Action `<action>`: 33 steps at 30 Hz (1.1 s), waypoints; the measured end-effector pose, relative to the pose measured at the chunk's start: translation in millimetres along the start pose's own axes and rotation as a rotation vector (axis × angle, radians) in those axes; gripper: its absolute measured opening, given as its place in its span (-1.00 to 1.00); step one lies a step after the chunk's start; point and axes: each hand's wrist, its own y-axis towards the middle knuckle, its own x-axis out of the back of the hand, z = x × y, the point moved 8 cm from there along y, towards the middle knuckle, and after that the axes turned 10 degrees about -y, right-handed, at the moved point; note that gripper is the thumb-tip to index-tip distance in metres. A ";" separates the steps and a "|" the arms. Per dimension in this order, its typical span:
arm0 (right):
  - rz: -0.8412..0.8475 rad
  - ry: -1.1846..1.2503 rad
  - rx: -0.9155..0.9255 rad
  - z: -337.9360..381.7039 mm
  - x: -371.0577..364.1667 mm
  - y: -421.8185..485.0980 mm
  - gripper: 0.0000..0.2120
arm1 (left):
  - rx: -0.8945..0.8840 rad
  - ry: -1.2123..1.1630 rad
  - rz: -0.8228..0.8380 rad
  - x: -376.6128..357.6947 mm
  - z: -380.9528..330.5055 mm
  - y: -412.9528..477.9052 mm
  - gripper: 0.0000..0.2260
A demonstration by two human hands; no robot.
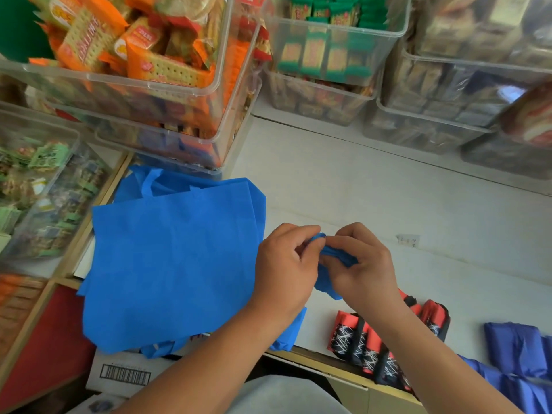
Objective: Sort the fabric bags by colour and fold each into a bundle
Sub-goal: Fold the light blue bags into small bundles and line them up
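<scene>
A stack of flat bright-blue fabric bags [173, 258] lies on the left of the white counter [388, 192], handles toward the bins. Just right of it my left hand [283, 270] and my right hand [364, 264] meet over a small scrunched blue bag bundle [337, 255]. Both hands pinch it with curled fingers; most of the bundle is hidden beneath them. Red-and-black patterned bags [367, 345] lie in folded bundles at the counter's front edge, under my right forearm. Darker blue bags [519, 354] sit at the far right front.
Clear plastic bins of orange snack packs [143, 70] overhang the blue stack at the back left. More bins with green packs [328, 49] and dark packs [448, 94] line the back. A barcoded cardboard box [125, 375] sits below the counter edge.
</scene>
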 end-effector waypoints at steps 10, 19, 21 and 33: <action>0.127 0.194 -0.230 -5.6 8.0 -2.3 -0.65 | -0.179 0.028 0.144 -5.0 -19.1 -12.1 -0.74; 0.195 0.374 -0.285 -2.0 22.5 1.8 -0.75 | 0.136 -0.103 0.278 6.7 -2.9 0.9 -0.68; 0.290 0.403 -0.278 -1.0 22.8 1.0 -0.80 | 0.100 -0.102 0.261 11.9 -8.2 1.3 -0.73; 0.317 0.404 -0.219 -4.0 20.3 -6.4 -0.83 | -0.044 -0.088 0.328 15.1 3.3 -18.5 -0.56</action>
